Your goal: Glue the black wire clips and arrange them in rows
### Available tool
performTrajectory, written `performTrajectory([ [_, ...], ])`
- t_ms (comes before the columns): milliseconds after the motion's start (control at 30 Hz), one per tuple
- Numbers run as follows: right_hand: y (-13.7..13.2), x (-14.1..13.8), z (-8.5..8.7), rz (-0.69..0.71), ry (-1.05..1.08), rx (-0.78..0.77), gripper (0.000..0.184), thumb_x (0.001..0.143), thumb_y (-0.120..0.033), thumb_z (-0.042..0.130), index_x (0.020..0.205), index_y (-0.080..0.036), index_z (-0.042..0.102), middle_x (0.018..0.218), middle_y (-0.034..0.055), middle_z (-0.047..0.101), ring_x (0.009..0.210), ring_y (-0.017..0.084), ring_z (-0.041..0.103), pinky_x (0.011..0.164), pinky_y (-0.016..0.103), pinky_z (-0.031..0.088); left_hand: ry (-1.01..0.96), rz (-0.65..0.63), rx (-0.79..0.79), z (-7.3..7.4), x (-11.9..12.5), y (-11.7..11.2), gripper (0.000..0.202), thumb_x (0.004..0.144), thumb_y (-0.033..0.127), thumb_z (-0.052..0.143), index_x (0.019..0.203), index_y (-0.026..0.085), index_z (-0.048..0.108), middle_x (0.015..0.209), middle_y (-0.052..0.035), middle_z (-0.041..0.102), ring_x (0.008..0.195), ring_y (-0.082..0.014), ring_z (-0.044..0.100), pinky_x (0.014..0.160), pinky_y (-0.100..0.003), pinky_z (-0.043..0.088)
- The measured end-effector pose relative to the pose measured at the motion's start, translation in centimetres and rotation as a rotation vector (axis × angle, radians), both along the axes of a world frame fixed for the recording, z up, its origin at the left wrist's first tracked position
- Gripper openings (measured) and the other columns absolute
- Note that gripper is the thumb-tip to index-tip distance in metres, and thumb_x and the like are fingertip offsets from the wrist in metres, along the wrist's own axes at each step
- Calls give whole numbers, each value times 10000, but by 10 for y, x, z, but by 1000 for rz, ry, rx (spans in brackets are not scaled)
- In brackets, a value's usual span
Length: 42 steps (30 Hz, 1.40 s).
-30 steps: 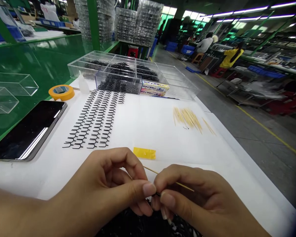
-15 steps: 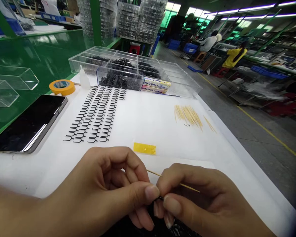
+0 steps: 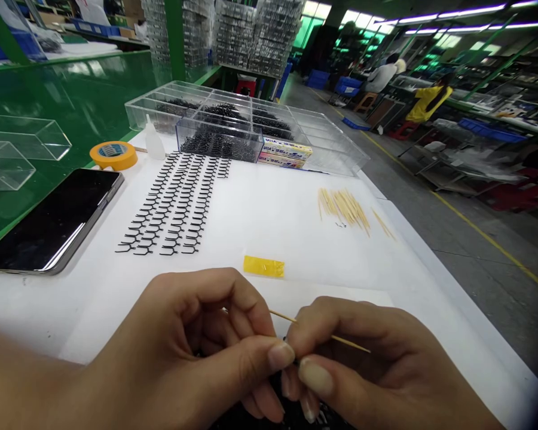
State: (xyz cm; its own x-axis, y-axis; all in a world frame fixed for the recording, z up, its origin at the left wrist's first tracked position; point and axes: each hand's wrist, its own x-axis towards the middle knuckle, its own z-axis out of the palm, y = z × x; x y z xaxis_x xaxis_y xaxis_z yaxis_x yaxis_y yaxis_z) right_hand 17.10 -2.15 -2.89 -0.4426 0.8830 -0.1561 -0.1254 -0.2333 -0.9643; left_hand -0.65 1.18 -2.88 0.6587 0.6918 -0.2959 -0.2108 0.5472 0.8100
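Close to the front edge of the white sheet, my left hand (image 3: 210, 340) and my right hand (image 3: 363, 358) meet at their fingertips. Both are closed, thumbs against index fingers. A small black piece (image 3: 296, 361) peeks out between the tips, mostly hidden by them. A wooden toothpick (image 3: 350, 343) runs behind my right index finger, tucked into that hand, its left end passing behind the left fingers. Just beyond the hands lies a strip of yellow tape (image 3: 263, 267). Below them is a heap of black pieces (image 3: 327, 415), partly covered.
Rows of black forked pieces (image 3: 174, 206) lie at centre left, a phone (image 3: 49, 221) and tape roll (image 3: 113, 156) farther left. Loose toothpicks (image 3: 345, 209) lie right. Behind stand a small white bottle (image 3: 153, 140), a clear divided tray (image 3: 327, 128) and small boxes (image 3: 282, 160).
Both hands have shifted very slightly to the right in view, still pinched together. The toothpick has moved a little with them. The black piece between the fingertips shows slightly differently.
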Motion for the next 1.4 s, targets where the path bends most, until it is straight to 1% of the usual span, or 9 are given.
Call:
performTrajectory([
  [133,0,1,-1,-2,-20,7,77,838,-155,608,813,-202,664,642,-11,594,593,80,560,561,140,457,9,-2,31,0,0,-1,233,635,-57,649,647,168,588,555,82,671,506,-31,626,492,-20,470],
  [300,3,-2,2,-27,10,-12,78,840,-172,620,798,-200,679,645,-9,609,587,69,562,570,112,468,-22,-27,-9,-1,1,1,137,716,75,654,672,173,569,588,72,667,533,-33,626,529,-54,494],
  [400,5,-5,3,-28,50,-48,74,841,-208,628,790,-198,681,642,-9,608,600,70,566,582,112,474,-41,-44,-23,-2,1,2,119,743,114,643,679,173,563,577,67,661,518,-35,619,524,-70,498],
  [633,4,-4,1,-28,89,-100,56,845,-202,628,818,-199,677,673,-12,614,613,59,573,602,100,476,-61,-17,-50,-2,2,0,104,755,149,643,694,174,563,601,60,674,533,-35,622,537,-77,504],
  [867,1,-2,-1,-5,77,-74,69,850,-190,618,799,-194,666,664,-10,616,615,67,575,593,108,476,-90,-28,-67,-4,0,-2,119,755,171,647,678,166,556,594,51,672,523,-35,625,528,-70,497],
  [1067,4,0,1,-34,82,-85,48,840,-168,626,821,-191,664,662,-9,609,600,67,569,586,117,470,-60,-37,-93,0,2,-2,178,684,45,685,658,171,562,584,61,674,522,-50,633,522,-73,496],
  [1133,4,0,2,-41,80,-78,48,838,-175,630,813,-194,666,652,-11,602,602,68,564,581,116,465,-56,-33,-96,1,3,-1,185,680,34,683,658,169,557,586,62,671,520,-48,632,523,-74,498],
  [1267,2,-1,4,-16,48,-51,75,840,-198,626,777,-189,665,640,-1,606,599,86,572,573,138,476,-68,-45,-88,1,2,-1,146,718,81,666,671,158,551,612,44,668,520,-46,628,518,-81,501],
  [1400,-1,-2,4,-58,9,-41,74,849,-185,616,795,-190,666,669,-2,624,609,80,584,589,128,481,-92,-48,-74,0,1,-1,123,768,174,636,681,154,551,604,43,660,529,-38,622,532,-85,502],
])
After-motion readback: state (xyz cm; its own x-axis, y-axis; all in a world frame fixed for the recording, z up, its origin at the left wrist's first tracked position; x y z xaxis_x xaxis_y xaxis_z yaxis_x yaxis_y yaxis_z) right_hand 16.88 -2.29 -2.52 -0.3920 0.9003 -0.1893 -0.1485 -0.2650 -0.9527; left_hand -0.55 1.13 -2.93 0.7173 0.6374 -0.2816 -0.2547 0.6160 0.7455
